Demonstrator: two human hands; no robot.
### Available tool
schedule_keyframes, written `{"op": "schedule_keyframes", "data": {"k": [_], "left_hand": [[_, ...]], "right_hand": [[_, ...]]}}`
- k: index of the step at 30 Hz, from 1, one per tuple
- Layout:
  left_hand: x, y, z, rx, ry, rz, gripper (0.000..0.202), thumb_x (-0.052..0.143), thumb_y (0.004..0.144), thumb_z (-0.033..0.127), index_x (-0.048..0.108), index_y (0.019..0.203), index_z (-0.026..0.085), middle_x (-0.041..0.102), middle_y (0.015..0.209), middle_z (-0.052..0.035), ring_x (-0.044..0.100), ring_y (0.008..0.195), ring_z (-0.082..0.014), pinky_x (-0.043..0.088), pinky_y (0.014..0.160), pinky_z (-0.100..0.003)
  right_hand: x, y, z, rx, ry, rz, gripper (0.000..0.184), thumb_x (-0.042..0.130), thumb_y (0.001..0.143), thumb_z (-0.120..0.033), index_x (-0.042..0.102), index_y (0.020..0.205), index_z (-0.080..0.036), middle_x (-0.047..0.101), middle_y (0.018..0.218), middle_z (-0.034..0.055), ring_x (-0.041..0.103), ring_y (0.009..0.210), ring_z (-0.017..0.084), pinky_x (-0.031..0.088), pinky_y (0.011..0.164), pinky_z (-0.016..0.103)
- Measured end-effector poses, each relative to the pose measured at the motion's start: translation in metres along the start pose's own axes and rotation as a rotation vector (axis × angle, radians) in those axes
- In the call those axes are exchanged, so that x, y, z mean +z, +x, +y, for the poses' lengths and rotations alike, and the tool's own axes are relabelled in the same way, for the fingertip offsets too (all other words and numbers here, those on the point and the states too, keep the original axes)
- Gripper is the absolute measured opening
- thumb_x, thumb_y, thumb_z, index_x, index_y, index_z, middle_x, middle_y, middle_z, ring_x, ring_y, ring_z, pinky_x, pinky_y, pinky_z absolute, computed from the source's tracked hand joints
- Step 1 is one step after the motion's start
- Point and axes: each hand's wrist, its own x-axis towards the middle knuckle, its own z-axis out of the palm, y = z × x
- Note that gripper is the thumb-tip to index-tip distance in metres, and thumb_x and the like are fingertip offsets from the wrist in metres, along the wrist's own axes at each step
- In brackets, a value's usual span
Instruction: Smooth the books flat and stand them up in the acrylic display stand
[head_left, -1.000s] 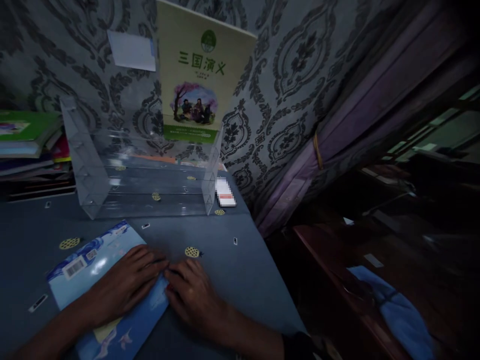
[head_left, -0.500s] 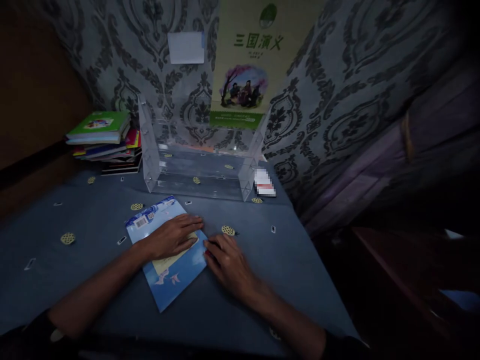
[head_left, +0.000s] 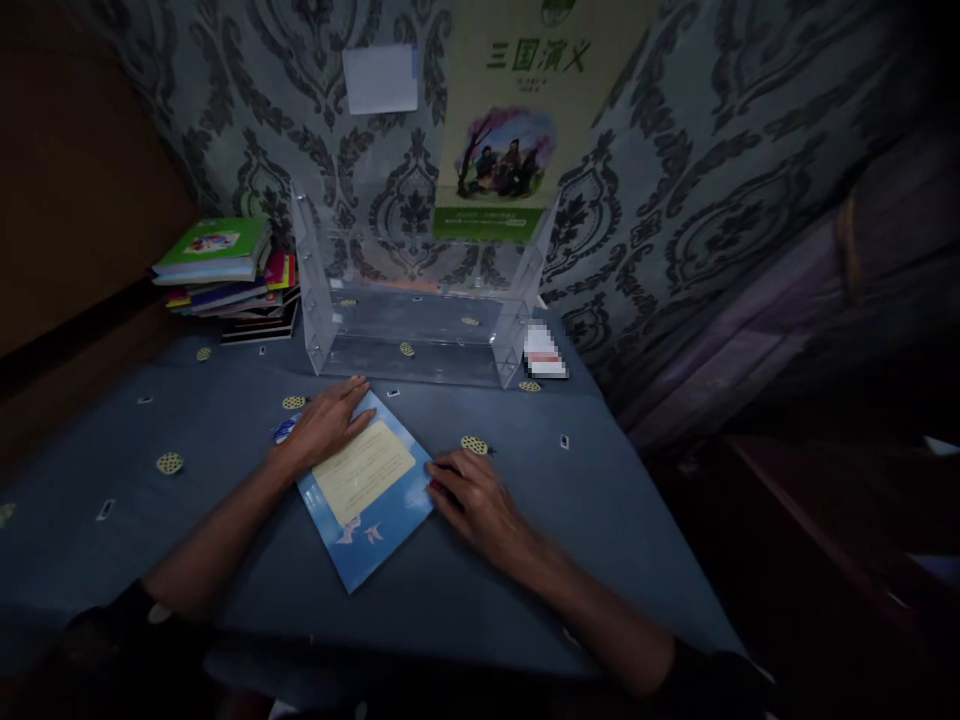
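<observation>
A blue book (head_left: 401,545) lies on the cloth-covered table, turned at an angle, with a pale yellow text panel and pink birds on its cover. My left hand (head_left: 330,425) rests on its upper left part, fingers stretched out and lying flat; the hand covers much of that end. At the book's right corner is my right hand (head_left: 480,510), its fingers curled and pinched together against the edge. A small red bit (head_left: 435,486) shows at those fingertips; what it belongs to is hidden.
A clear acrylic rack (head_left: 420,365) stands behind the book, with a tall Chinese-titled green-and-cream book (head_left: 480,215) upright in it. Stacked books (head_left: 217,262) sit at the back left. A white item (head_left: 544,352), partly pixelated, lies right of the rack. The table's right edge drops off beside a curtain (head_left: 765,330).
My left hand has slid from the middle of the book to its upper left, uncovering the yellow panel and hiding the barcode. My right hand stays at the right corner. The view has shifted slightly.
</observation>
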Motion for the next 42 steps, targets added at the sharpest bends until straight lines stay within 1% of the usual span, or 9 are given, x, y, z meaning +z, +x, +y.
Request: {"op": "schedule_keyframes", "data": {"k": [10, 14, 18, 22, 26, 30, 35, 38, 42], "left_hand": [[-0.006, 0.0, 0.009, 0.062, 0.074, -0.029, 0.05, 0.034, 0.101, 0.035, 0.051, 0.14, 0.008, 0.05, 0.149, -0.0177, 0.045, 0.14, -0.0306, 0.034, 0.116, -0.049], [-0.007, -0.011, 0.031, 0.211, 0.03, -0.078, 0.048, 0.035, 0.102, 0.037, 0.052, 0.139, 0.011, 0.051, 0.148, -0.0157, 0.047, 0.139, -0.0283, 0.037, 0.115, -0.045], [-0.003, -0.03, 0.072, 0.386, -0.088, -0.154, 0.047, 0.035, 0.104, 0.041, 0.049, 0.142, 0.016, 0.049, 0.151, -0.0126, 0.041, 0.143, -0.0259, 0.033, 0.117, -0.046], [0.002, -0.051, 0.104, 0.518, -0.142, -0.193, 0.052, 0.038, 0.103, 0.046, 0.045, 0.144, 0.014, 0.046, 0.153, -0.0141, 0.033, 0.148, -0.0269, 0.028, 0.119, -0.047], [0.008, -0.062, 0.112, 0.514, -0.135, -0.183, 0.052, 0.041, 0.102, 0.039, 0.037, 0.148, 0.014, 0.042, 0.156, -0.0148, 0.03, 0.149, -0.0264, 0.026, 0.12, -0.047], [0.011, -0.066, 0.111, 0.469, -0.143, -0.151, 0.05, 0.036, 0.099, 0.018, 0.033, 0.149, 0.013, 0.045, 0.153, -0.0155, 0.033, 0.148, -0.0254, 0.027, 0.121, -0.049], [0.002, -0.072, 0.11, 0.465, -0.171, -0.224, 0.036, 0.04, 0.092, 0.008, 0.059, 0.122, 0.011, 0.063, 0.132, -0.017, 0.056, 0.13, -0.028, 0.043, 0.111, -0.046], [-0.008, -0.082, 0.101, 0.524, -0.239, -0.25, 0.052, 0.041, 0.087, 0.006, 0.048, 0.138, 0.015, 0.052, 0.148, -0.0123, 0.044, 0.141, -0.0246, 0.04, 0.114, -0.044], [-0.022, -0.095, 0.08, 0.65, -0.32, -0.376, 0.073, 0.042, 0.083, 0.004, 0.029, 0.153, 0.019, 0.036, 0.16, -0.008, 0.028, 0.15, -0.0211, 0.029, 0.122, -0.046]], "right_hand": [[-0.004, -0.007, 0.004, 0.065, 0.124, -0.021, 0.025, 0.055, 0.098, -0.024, 0.068, 0.119, -0.017, 0.068, 0.109, 0.0122, 0.064, 0.1, 0.024, 0.057, 0.088, 0.045], [-0.01, -0.012, 0.003, 0.144, 0.153, -0.032, 0.029, 0.058, 0.096, -0.026, 0.066, 0.124, -0.02, 0.067, 0.116, 0.0122, 0.063, 0.109, 0.025, 0.055, 0.094, 0.047], [-0.01, -0.015, 0.004, 0.213, 0.164, -0.035, 0.038, 0.061, 0.094, -0.028, 0.059, 0.132, -0.022, 0.065, 0.119, 0.0108, 0.061, 0.113, 0.026, 0.053, 0.098, 0.048], [-0.011, -0.018, 0.006, 0.192, 0.201, -0.064, 0.052, 0.06, 0.088, -0.017, 0.053, 0.139, -0.022, 0.064, 0.123, 0.0109, 0.06, 0.117, 0.026, 0.051, 0.101, 0.05], [-0.022, -0.015, 0.009, 0.185, 0.277, -0.089, 0.049, 0.051, 0.088, -0.01, 0.058, 0.135, -0.021, 0.063, 0.128, 0.0114, 0.059, 0.122, 0.024, 0.05, 0.104, 0.048], [-0.025, 0.014, 0.007, 0.169, 0.25, -0.096, 0.038, 0.048, 0.092, -0.013, 0.065, 0.126, -0.018, 0.067, 0.123, 0.0121, 0.063, 0.116, 0.023, 0.051, 0.102, 0.046], [0.011, 0.084, -0.025, -0.068, 0.153, -0.341, 0.035, 0.054, 0.095, -0.019, 0.064, 0.129, -0.015, 0.06, 0.14, 0.0128, 0.053, 0.133, 0.023, 0.044, 0.112, 0.044], [0.049, 0.121, -0.049, -0.255, 0.12, -0.462, 0.039, 0.055, 0.098, -0.026, 0.059, 0.134, -0.012, 0.054, 0.147, 0.0145, 0.046, 0.14, 0.022, 0.039, 0.116, 0.041], [0.088, 0.155, -0.054, -0.28, 0.045, -0.466, 0.043, 0.052, 0.101, -0.034, 0.053, 0.139, -0.014, 0.049, 0.152, 0.0128, 0.04, 0.144, 0.023, 0.03, 0.12, 0.045]]}}
